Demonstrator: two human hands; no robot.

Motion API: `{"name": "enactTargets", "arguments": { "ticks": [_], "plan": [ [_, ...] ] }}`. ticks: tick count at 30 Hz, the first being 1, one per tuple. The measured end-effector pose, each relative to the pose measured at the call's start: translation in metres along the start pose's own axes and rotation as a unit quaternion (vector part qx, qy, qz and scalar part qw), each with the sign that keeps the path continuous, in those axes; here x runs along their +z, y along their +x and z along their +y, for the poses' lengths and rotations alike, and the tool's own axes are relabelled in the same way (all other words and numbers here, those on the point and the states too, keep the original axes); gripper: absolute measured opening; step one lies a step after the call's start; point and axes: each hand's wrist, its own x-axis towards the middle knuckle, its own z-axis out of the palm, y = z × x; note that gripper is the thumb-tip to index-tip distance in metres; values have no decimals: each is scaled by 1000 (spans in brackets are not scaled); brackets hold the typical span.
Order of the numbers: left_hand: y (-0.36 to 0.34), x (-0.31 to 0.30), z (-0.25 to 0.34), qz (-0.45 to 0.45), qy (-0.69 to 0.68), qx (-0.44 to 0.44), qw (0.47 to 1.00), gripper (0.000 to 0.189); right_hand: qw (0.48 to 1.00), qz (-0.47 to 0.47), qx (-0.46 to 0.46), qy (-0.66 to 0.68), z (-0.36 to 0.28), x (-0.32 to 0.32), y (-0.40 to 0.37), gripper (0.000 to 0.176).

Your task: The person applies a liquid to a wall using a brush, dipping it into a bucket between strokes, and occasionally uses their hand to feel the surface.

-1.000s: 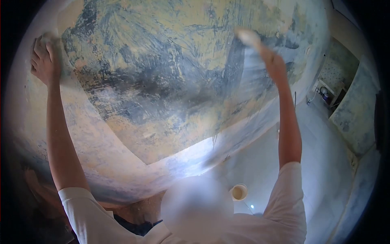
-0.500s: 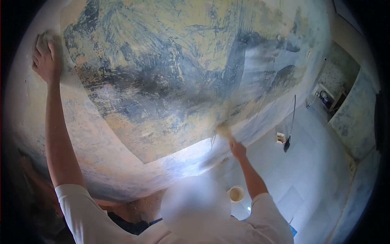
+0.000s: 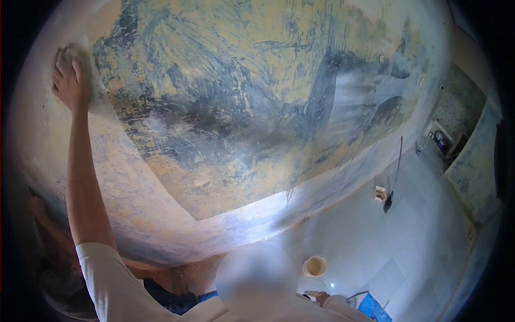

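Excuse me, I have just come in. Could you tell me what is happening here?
A person is at a patchy dark-and-yellowish wall. Their left hand rests against it. Their right hand is low, near a pale bucket on the floor; what it may hold is unclear.

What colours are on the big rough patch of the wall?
The rough patch is mottled dull yellow and dark blue-grey; head view.

The broad wall [image 3: 241, 102], mottled yellow and dark grey-blue, looks streaked; a small pale tool [image 3: 310, 293], mostly hidden, is apart from the wall.
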Motion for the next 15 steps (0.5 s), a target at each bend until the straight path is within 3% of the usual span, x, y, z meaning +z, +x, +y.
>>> {"name": "enactTargets", "arguments": {
  "ticks": [2,4,5,6,8,10,14,15],
  "plan": [
    [-3,-1,-1,-3,-2,6,1000,47,996,76,-12,42,0,-10,11,41],
    [-7,-2,-1,4,-7,12,1000,47,963,212,-76,145,-33,-33,8,42],
    [-8,-2,0,1,0,13,1000,47,927,284,-121,214,-74,-57,2,44],
    [-8,-4,1,-5,7,13,1000,47,925,287,-126,213,-112,-84,-3,44],
    [-9,-7,2,-8,0,19,1000,46,867,134,-223,425,-180,-139,-21,38],
    [-10,-7,0,-12,-4,28,1000,46,819,88,-359,439,-239,-190,-36,32],
    [-11,-3,-4,1,6,37,999,46,707,41,-519,479,-351,-283,-155,32],
    [-11,-3,-3,2,8,35,999,46,706,35,-524,475,-369,-301,-177,32]
  ]
}}
